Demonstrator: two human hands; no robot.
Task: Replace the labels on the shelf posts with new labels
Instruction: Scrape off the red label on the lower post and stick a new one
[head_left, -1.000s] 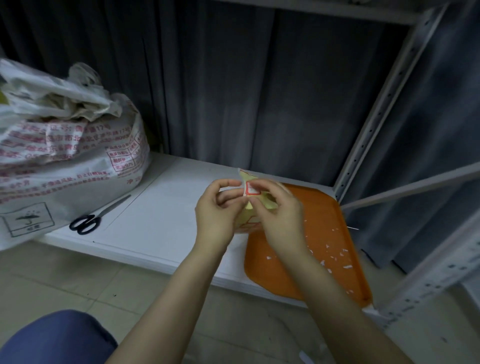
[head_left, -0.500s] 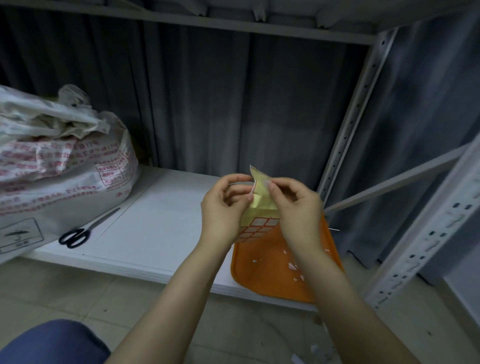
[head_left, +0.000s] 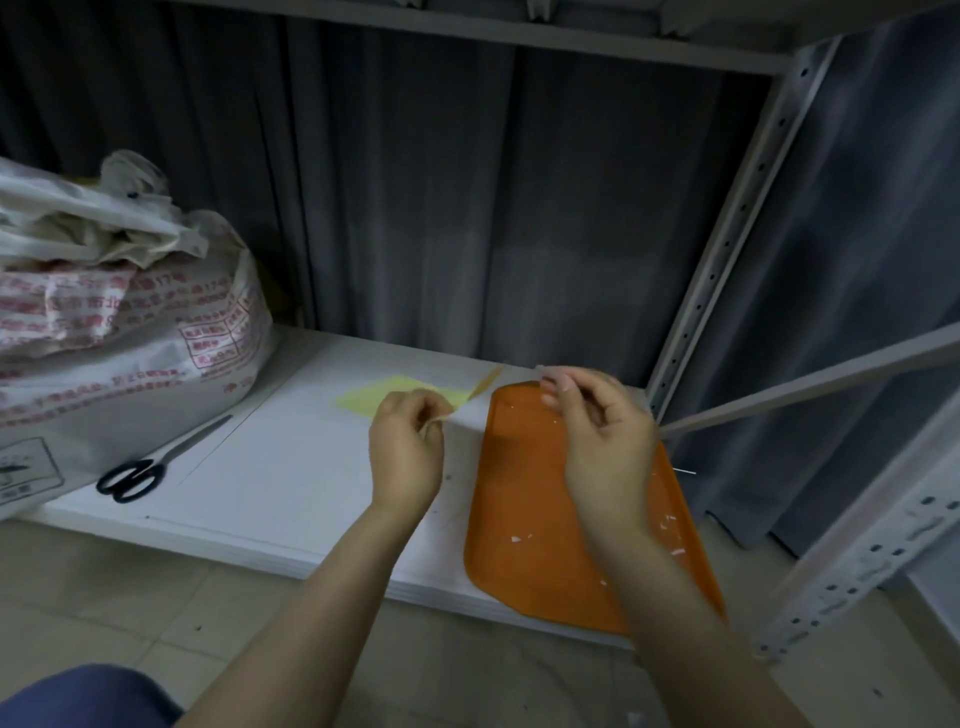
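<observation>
My left hand (head_left: 405, 447) pinches the near corner of a yellow label sheet (head_left: 384, 397), which lies blurred and low over the white shelf board (head_left: 270, 467). To its right, above the far end of the orange tray (head_left: 524, 525), my right hand (head_left: 597, 431) has its fingers curled. Its fingertips pinch a small pale label (head_left: 543, 370), too blurred to read. The grey perforated rear post (head_left: 727, 244) stands just right of that hand. Lower right is the front post (head_left: 857, 561). No label shows on either post.
Black scissors (head_left: 135, 478) lie on the shelf's left part, beside a large printed white sack (head_left: 114, 343). Small paper scraps dot the tray. A dark curtain hangs behind the shelf, a diagonal brace (head_left: 810, 384) crosses at right, and an upper shelf edge runs overhead.
The hands have parted: the left carried the yellow sheet down and left toward the shelf board, the right drew away to the right holding a peeled label. The view tilted upward.
</observation>
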